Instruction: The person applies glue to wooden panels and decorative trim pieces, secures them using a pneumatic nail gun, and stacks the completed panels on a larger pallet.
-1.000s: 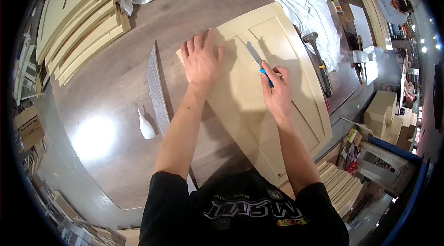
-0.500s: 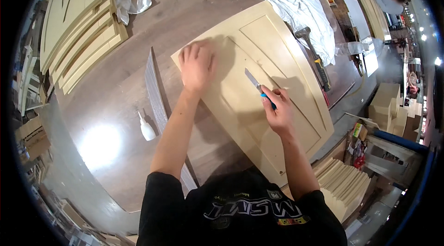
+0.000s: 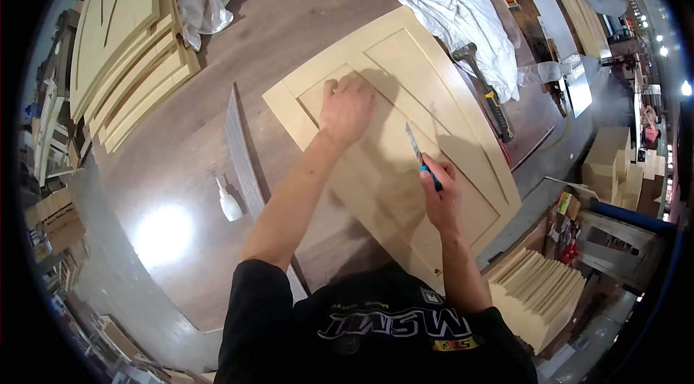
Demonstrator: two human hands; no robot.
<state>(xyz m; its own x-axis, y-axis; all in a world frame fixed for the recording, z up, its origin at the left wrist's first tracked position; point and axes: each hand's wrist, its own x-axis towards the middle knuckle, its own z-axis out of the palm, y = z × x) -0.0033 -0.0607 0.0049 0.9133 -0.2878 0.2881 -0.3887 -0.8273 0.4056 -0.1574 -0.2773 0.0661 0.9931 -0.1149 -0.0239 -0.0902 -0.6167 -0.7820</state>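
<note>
Resting on the brown tabletop (image 3: 289, 30), a white squeeze bottle (image 3: 230, 205) with a narrow nozzle sits to the left of a grey strip (image 3: 245, 156); its wall is opaque, and its contents cannot be determined. The nozzle points away from the person. At lower right, below table level, thin cream boards (image 3: 538, 290) are packed closely side by side; whether a box encloses them cannot be made out.

A cream panel (image 3: 361, 178) with recessed sections lies flat on the table in front of the person, set at a slant, its near end close to the black shirt (image 3: 376, 326).

The right hand (image 3: 443, 194) grasps a knife (image 3: 413, 141) by its blue handle, with fingers wrapped around it. The blade is exposed and points forward and slightly left, over the panel's middle area. The forearm comes in from the lower right.

The left hand (image 3: 347, 111) is over the far left part of the panel, back upward, wrist bent and fingers curled under. Its fingertips are hidden; whether they press on the panel or pinch anything cannot be told.

Right of the panel, a hammer (image 3: 493, 100) lies with its head near a crumpled white cloth (image 3: 466, 8).
</note>
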